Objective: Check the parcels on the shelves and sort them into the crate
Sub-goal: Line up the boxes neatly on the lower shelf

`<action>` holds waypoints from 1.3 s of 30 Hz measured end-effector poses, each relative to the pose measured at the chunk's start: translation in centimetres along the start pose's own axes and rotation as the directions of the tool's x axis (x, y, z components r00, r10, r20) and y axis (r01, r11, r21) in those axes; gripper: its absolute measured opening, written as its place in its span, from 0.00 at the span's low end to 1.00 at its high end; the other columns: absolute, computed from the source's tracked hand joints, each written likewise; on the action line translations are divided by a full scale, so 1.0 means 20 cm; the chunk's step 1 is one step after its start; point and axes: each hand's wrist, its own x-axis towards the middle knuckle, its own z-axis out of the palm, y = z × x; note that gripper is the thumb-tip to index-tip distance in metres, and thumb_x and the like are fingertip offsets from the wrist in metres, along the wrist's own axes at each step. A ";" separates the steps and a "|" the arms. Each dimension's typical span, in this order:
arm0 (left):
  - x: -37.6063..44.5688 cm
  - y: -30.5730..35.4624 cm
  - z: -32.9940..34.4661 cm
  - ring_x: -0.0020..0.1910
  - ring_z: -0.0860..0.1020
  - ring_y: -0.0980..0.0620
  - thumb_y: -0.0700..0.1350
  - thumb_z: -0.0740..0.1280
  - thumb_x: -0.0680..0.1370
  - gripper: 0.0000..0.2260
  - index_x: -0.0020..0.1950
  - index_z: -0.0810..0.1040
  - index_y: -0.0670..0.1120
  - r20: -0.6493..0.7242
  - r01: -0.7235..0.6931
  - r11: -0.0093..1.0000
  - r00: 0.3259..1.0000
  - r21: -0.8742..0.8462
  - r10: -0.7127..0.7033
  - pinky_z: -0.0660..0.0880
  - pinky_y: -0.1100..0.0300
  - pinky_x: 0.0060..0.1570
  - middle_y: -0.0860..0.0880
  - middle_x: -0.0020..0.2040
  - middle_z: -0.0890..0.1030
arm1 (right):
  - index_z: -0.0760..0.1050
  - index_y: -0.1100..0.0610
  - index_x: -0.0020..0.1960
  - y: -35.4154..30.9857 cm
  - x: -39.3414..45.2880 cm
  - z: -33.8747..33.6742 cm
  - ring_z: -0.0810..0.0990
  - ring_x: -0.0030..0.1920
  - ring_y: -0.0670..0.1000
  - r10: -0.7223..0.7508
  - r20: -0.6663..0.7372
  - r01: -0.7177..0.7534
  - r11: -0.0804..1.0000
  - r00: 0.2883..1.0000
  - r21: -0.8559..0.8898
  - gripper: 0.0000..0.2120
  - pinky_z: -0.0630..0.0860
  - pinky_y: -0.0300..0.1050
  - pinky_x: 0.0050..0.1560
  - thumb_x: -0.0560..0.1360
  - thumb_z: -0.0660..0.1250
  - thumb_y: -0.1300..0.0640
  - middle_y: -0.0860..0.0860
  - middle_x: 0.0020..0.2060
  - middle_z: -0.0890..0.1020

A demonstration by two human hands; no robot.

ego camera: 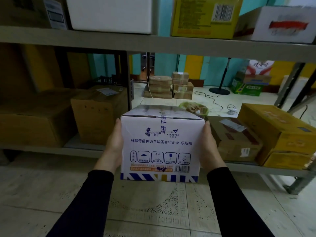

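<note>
From the head view, the white carton (161, 144) is carried in mid-air in front of the lower shelf (82, 148), clear of the floor (153, 207) and not resting on anything, with its printed face and handling symbols turned towards the camera. The chief risk, as I judge it, is a slip: the box is held only by sideways pressure, with nothing seen under its base, so if either palm eases off or the smooth printed card gives little friction, it could slide down and drop onto the tiles. One symbol looks like a wine glass, which suggests breakable contents, so a fall might matter. A second risk is a knock against the shelf edge or the brown parcel (237, 142) just beside the box on the right, should it be swung carelessly. No crate can be clearly made out here; a dark slatted thing sits far back on the left, too dim to tell, so turning to find the crate while carrying could also cause a bump. The left hand (113, 142) lies flat and open against the left side of the carton, fingers extended upward along the edge, pressing inward. The right hand (211, 146) mirrors it on the right side, likewise spread flat and pushing in; whether any fingers curl beneath the box is hidden.
</note>
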 end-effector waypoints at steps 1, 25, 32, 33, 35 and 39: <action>-0.01 0.00 0.00 0.57 0.82 0.39 0.65 0.51 0.82 0.26 0.62 0.81 0.51 0.006 -0.002 1.000 1.000 0.001 0.002 0.74 0.39 0.62 0.42 0.54 0.85 | 0.74 0.55 0.69 -0.01 -0.01 0.00 0.77 0.63 0.55 0.008 0.000 -0.008 1.000 1.000 0.003 0.30 0.68 0.54 0.72 0.83 0.49 0.35 0.54 0.61 0.79; -0.15 0.09 -0.05 0.55 0.82 0.40 0.65 0.57 0.79 0.24 0.65 0.77 0.50 0.114 -0.024 0.998 0.993 -0.063 0.031 0.74 0.43 0.60 0.42 0.55 0.85 | 0.78 0.54 0.63 0.10 -0.02 -0.11 0.80 0.61 0.64 -0.159 0.099 0.135 0.967 0.982 0.215 0.24 0.76 0.56 0.59 0.80 0.56 0.39 0.61 0.58 0.82; -0.15 -0.07 -0.25 0.62 0.79 0.38 0.55 0.71 0.71 0.25 0.67 0.77 0.49 0.249 0.034 0.993 0.967 0.111 -0.061 0.68 0.39 0.68 0.41 0.61 0.82 | 0.71 0.42 0.74 0.18 0.09 -0.19 0.77 0.67 0.64 0.164 0.219 -0.177 0.983 0.962 0.041 0.53 0.69 0.66 0.70 0.56 0.63 0.14 0.55 0.70 0.77; -0.15 -0.09 -0.27 0.62 0.79 0.38 0.55 0.72 0.70 0.27 0.69 0.76 0.51 0.279 0.024 0.991 0.959 0.132 -0.060 0.70 0.39 0.67 0.42 0.62 0.82 | 0.74 0.46 0.72 0.19 0.08 -0.19 0.80 0.64 0.63 0.184 0.240 -0.192 0.981 0.953 0.011 0.47 0.72 0.64 0.68 0.63 0.61 0.17 0.56 0.67 0.80; -0.16 -0.13 -0.29 0.62 0.80 0.41 0.56 0.78 0.65 0.36 0.71 0.73 0.52 0.325 0.020 0.984 0.942 0.176 -0.078 0.74 0.41 0.63 0.44 0.63 0.81 | 0.76 0.51 0.68 0.22 0.08 -0.17 0.84 0.58 0.60 0.177 0.307 -0.182 0.983 0.935 -0.013 0.33 0.77 0.58 0.62 0.76 0.58 0.28 0.57 0.59 0.85; -0.15 -0.15 -0.32 0.59 0.81 0.41 0.48 0.80 0.62 0.37 0.70 0.73 0.54 0.305 0.040 0.986 0.948 0.161 -0.088 0.79 0.46 0.55 0.45 0.61 0.83 | 0.71 0.54 0.72 0.26 0.06 -0.16 0.85 0.56 0.59 0.146 0.360 -0.146 0.989 0.921 -0.028 0.23 0.81 0.54 0.55 0.81 0.62 0.44 0.56 0.57 0.86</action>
